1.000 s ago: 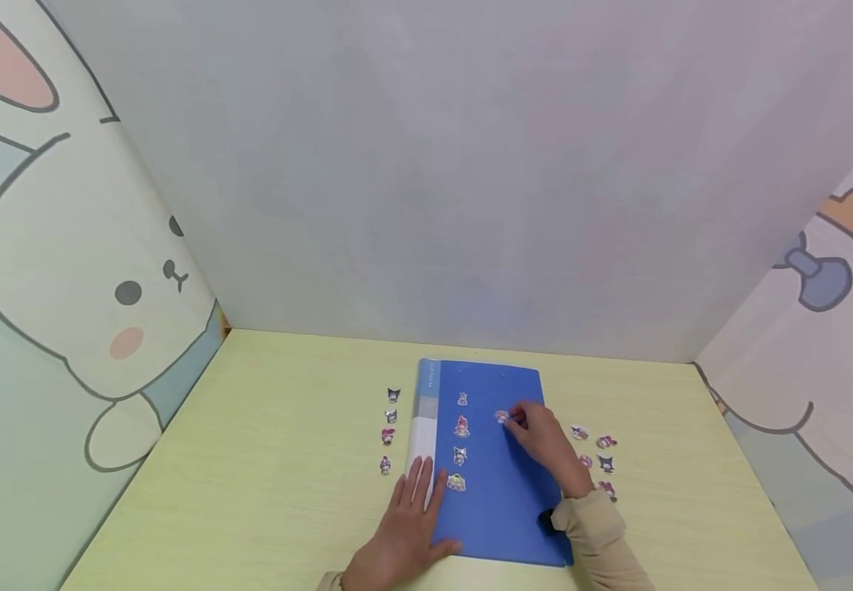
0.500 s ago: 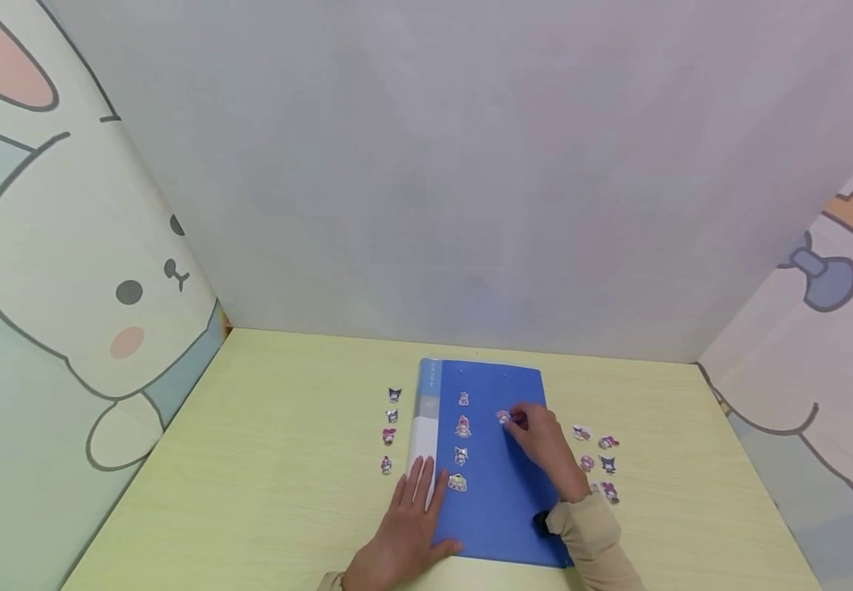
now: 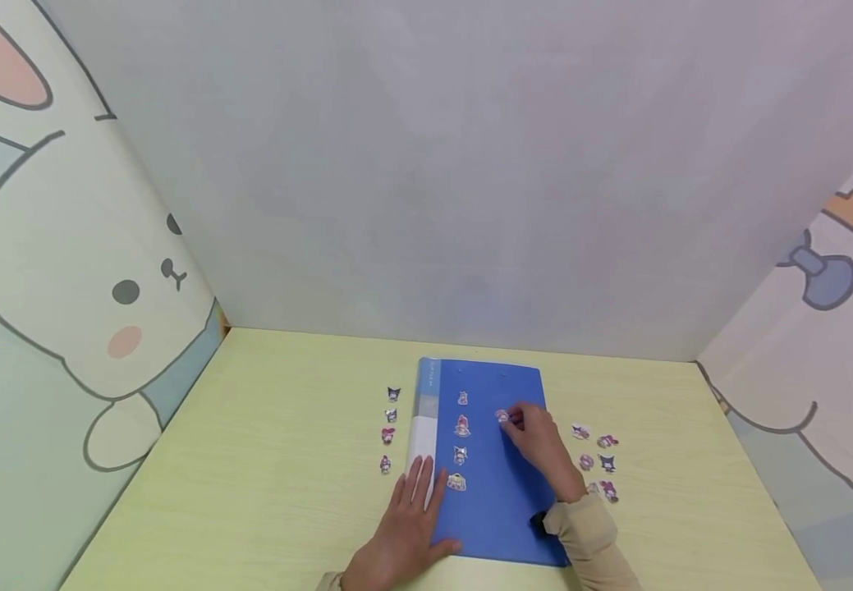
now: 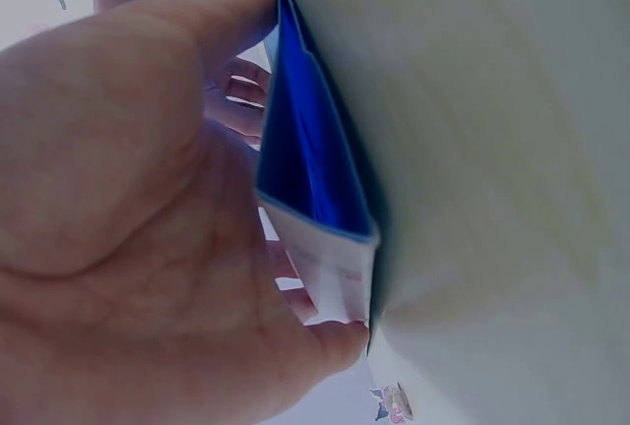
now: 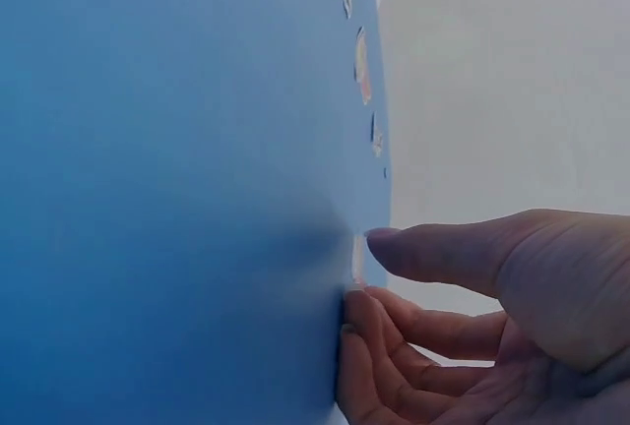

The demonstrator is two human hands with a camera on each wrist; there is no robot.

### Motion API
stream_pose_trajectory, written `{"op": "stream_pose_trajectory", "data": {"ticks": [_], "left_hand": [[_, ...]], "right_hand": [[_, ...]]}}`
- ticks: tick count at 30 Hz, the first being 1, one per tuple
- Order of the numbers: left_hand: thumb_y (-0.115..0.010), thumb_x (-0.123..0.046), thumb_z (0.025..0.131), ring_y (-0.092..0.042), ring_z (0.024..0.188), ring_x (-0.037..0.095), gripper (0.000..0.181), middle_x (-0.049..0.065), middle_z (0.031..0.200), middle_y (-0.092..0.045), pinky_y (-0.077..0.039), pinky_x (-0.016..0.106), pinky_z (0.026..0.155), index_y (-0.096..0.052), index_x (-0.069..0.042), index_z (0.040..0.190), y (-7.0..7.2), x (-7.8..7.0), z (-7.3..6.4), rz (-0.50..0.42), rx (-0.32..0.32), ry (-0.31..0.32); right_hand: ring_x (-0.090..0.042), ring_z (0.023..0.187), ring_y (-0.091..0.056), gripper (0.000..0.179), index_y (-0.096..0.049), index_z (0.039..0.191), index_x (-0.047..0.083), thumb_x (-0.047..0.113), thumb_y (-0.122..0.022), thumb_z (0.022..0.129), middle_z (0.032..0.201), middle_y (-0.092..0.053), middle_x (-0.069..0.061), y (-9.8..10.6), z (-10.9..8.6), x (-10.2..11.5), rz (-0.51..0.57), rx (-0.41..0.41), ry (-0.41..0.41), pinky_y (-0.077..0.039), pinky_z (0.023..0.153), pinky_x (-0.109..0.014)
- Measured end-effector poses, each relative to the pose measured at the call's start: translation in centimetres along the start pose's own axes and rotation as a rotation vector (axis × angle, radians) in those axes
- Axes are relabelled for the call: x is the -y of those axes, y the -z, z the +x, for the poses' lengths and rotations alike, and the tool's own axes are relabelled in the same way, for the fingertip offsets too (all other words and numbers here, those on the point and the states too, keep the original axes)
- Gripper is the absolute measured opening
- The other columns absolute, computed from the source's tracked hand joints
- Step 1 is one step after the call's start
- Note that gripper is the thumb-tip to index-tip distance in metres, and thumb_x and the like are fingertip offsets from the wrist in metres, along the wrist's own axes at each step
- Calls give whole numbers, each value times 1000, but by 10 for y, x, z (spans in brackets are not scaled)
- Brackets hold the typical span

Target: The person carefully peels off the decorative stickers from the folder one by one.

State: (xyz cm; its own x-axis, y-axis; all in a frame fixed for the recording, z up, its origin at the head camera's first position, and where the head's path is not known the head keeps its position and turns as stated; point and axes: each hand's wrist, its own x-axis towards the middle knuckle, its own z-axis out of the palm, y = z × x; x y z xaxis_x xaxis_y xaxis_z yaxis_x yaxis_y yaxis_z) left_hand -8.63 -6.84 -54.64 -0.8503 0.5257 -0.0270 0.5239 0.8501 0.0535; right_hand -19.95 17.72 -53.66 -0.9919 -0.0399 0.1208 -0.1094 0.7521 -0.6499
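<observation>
A blue file folder (image 3: 496, 513) with a white and light-blue spine lies on the table. My left hand (image 3: 402, 533) rests flat across its lower left corner, fingers spread along the spine. In the left wrist view the thumb (image 4: 251, 12) touches the folder's open bottom edge. Over the upper right of the cover, my right hand (image 3: 542, 441) holds a small cartoon sticker (image 3: 502, 416) between thumb and fingers, against the blue surface. The right wrist view shows the thumb at one edge of that sticker (image 5: 357, 256) and the fingertips at the other. Several stickers (image 3: 460, 455) form a column near the spine.
Left of the folder, a column of several cartoon stickers (image 3: 388, 436) lies on the pale yellow table (image 3: 263, 460). More stickers (image 3: 607, 464) lie in two columns to its right, partly behind the right forearm. A grey wall (image 3: 463, 180) stands behind, with cartoon-printed side panels.
Both hands stay nearly where they were. The right wrist and sleeve have shifted slightly left, while the fingers remain at the same sticker on the cover.
</observation>
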Motion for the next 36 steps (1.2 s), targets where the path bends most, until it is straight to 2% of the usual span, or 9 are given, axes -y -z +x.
{"op": "stream_pose_trajectory", "data": {"ticks": [6,12,16,22,27,31,36], "left_hand": [[-52,-71,95,-29,151,39,94,22,164,-29,-34,50,118,-34,-3,158,6,-1,0,-9,18,2],[-48,-71,97,-29,150,39,94,23,163,-29,-34,51,117,-31,-2,158,-2,2,0,-29,-27,-18],[-47,-70,97,-27,151,39,94,24,163,-28,-34,52,117,-28,-2,159,-4,2,0,-48,-28,-22],[-48,-73,95,-30,150,39,95,22,163,-29,-35,50,117,-32,-3,158,-2,1,0,-5,-5,-8],[-43,-73,97,-28,150,38,95,21,163,-27,-35,50,117,-27,-4,159,-13,3,-1,-14,-68,-22],[-40,-75,97,-30,149,38,95,22,162,-29,-38,49,115,-29,-4,159,-21,5,-1,19,-122,-33],[-44,-74,96,-33,148,39,95,23,161,-31,-39,50,114,-32,-3,157,-21,6,0,32,-130,-35]], "right_hand": [[-27,81,-62,12,-64,100,-5,1,-72,93,92,-64,-16,-2,1,-2,16,-20,-4,-55,74,-45],[-26,81,-62,11,-65,99,-4,0,-73,92,93,-65,-16,-3,0,-1,16,-32,39,-54,73,-44],[-25,79,-63,10,-66,97,-4,-1,-74,91,90,-67,-15,-4,0,-2,25,-58,75,-55,72,-43],[-22,78,-63,12,-68,103,-5,0,-73,93,91,-68,-13,-6,3,-5,38,-55,73,-55,71,-41],[-23,82,-62,14,-69,107,-5,1,-71,95,95,-68,-14,-8,5,-7,33,-25,75,-54,74,-42],[-23,83,-61,12,-70,105,-4,0,-72,94,95,-67,-13,-9,5,-10,26,-32,84,-54,75,-42],[-22,82,-60,9,-69,102,-1,-2,-71,93,95,-66,-12,-8,4,-11,35,-36,102,-53,73,-40]]}}
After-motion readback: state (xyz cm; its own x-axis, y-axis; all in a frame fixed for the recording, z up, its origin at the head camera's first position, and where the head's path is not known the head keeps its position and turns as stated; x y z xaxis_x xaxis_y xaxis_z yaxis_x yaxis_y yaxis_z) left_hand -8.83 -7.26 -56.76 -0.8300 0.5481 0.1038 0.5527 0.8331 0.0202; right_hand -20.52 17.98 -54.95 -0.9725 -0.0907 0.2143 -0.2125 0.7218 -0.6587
